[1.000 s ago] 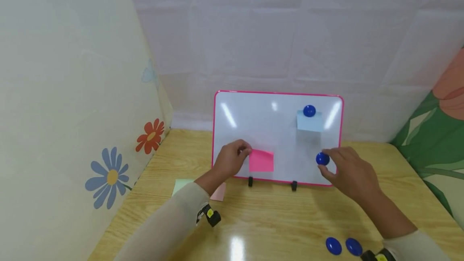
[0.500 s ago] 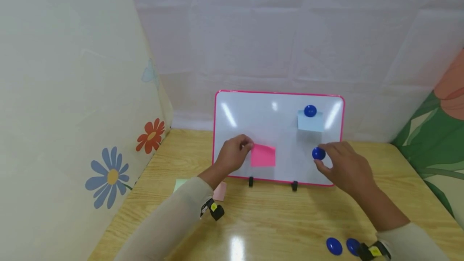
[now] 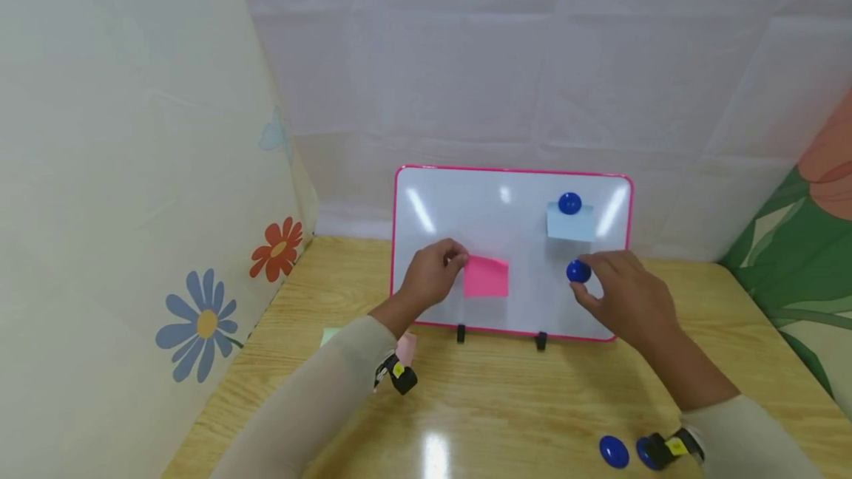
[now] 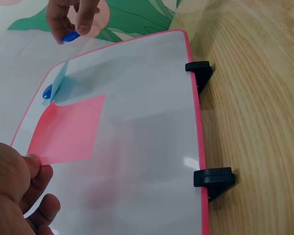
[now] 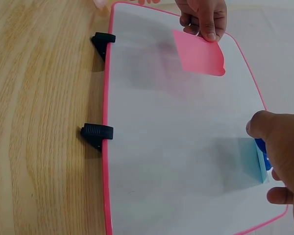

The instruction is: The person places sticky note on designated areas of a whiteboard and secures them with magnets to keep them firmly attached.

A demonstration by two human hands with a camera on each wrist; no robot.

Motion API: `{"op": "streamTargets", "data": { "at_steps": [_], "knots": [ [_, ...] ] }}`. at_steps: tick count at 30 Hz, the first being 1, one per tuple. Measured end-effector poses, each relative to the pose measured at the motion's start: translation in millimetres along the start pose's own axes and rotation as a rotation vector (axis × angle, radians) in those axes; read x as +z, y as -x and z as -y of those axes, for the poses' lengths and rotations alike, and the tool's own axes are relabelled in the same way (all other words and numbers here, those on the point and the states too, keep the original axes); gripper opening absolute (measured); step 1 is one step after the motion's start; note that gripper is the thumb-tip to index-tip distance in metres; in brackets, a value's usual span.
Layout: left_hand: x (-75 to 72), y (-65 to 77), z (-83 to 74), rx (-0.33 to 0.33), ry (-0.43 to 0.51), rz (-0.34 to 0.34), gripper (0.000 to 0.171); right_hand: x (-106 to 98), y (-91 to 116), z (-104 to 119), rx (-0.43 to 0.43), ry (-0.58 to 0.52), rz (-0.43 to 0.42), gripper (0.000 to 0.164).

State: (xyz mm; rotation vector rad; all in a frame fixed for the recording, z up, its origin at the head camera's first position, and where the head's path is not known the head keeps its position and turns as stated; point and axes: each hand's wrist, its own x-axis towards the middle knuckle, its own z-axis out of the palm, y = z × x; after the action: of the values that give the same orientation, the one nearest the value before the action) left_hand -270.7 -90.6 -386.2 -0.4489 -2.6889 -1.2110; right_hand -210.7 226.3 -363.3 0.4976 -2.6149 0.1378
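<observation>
My left hand (image 3: 433, 272) pinches a bright pink sticky note (image 3: 487, 278) by its upper left corner. In the left wrist view, the note (image 4: 71, 131) hangs apart from the whiteboard's surface, its outer edge curling. Between thumb and fingers my right hand (image 3: 629, 298) holds a round blue magnet (image 3: 578, 271) before the board's right half. The whiteboard (image 3: 433, 205), pink-framed, stands upright on the table. At its upper right a light blue sticky note (image 3: 570, 228) is fixed under another blue magnet (image 3: 569, 203).
Two black feet (image 3: 461, 333) support the board's lower edge. Two more blue magnets (image 3: 614, 452) lie at the table's front right, one partly covered by the wrist camera. Pale green (image 3: 330, 335) and pale pink notes (image 3: 406, 348) lie behind my left forearm. A white cloth backdrop (image 3: 466, 80) hangs behind.
My left hand has risen slightly and shifted right with the pink sticky note. My right hand has moved left and up with the magnet, bringing the two closer together.
</observation>
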Motion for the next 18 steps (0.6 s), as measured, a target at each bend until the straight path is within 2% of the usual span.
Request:
{"op": "streamTargets", "data": {
  "at_steps": [18],
  "knots": [
    [3.0, -16.1, -10.6, -0.008, -0.018, -0.033, 0.014, -0.6, -13.1, 8.2, 0.031, -0.004, 0.011, 0.048]
  ]
}}
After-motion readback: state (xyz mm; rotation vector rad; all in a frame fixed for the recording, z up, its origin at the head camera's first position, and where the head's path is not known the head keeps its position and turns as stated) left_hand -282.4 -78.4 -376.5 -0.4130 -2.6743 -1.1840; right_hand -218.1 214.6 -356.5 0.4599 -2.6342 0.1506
